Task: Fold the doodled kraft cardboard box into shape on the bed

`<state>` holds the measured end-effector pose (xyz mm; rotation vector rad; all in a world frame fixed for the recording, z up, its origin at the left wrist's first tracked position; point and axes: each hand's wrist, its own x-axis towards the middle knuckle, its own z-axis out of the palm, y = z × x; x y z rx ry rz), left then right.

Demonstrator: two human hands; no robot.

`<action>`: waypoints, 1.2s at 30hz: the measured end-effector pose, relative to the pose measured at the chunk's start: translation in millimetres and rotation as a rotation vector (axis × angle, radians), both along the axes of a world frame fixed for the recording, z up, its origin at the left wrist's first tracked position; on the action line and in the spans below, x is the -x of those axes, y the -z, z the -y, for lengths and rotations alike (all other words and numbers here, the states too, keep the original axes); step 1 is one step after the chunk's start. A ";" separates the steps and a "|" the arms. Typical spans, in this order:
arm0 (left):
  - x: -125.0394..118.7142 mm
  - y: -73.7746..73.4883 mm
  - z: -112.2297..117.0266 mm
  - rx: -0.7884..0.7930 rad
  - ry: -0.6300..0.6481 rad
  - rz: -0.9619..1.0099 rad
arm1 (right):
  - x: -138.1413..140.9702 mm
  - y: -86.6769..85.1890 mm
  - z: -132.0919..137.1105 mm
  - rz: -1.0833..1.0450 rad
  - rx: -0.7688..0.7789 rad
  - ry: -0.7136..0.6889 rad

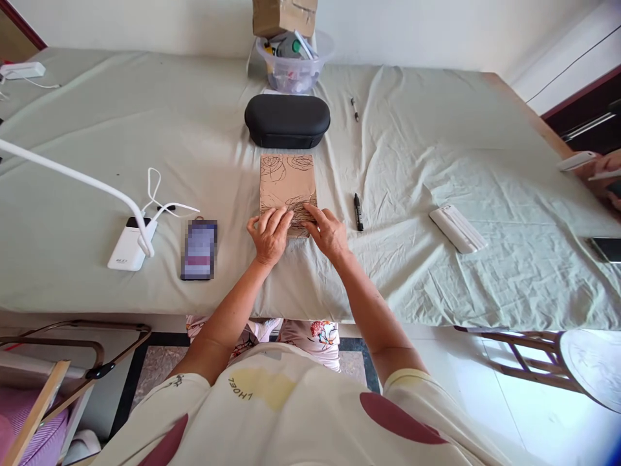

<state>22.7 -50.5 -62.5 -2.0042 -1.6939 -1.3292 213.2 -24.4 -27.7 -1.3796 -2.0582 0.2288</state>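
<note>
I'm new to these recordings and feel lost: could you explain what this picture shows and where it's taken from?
There is no machine here. A camera on a person's head looks forward and down at their bare hands. The left hand and right hand both touch the near end of a scribbled cardboard box; how firmly, I can't tell. On the cloth-covered table, a black case lies beyond the box, a black marker to its right, and a phone to its left.

One head-worn camera looks forward and down over the nearby table (pixel 412 136).
</note>
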 end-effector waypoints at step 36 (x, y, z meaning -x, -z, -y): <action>6.1 -10.4 1.6 0.035 -0.025 0.065 | -58.4 54.5 -35.9 -0.148 0.137 0.605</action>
